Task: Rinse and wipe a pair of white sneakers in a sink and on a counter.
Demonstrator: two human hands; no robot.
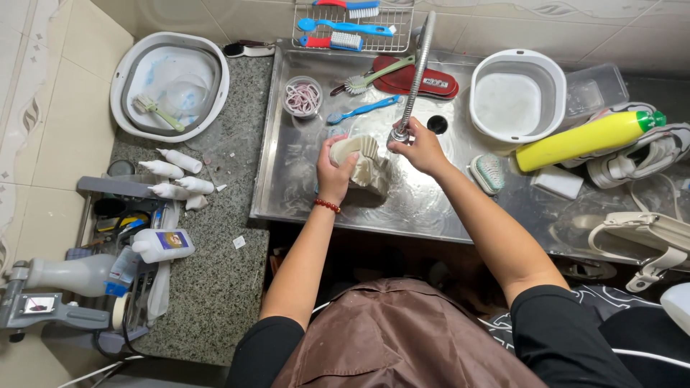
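Note:
My left hand grips a cream strappy sandal, holding it over the steel sink. A red bead bracelet circles that wrist. My right hand is closed around the nozzle end of the flexible metal faucet hose, right next to the sandal. The sink floor below is wet and shiny. The sandal's lower part is partly hidden behind my left hand.
In the sink lie a bowl of pink rings, a blue toothbrush, a green-handled brush, red insoles and a scrub brush. A white basin, yellow bottle and sneakers stand right; small white bottles left.

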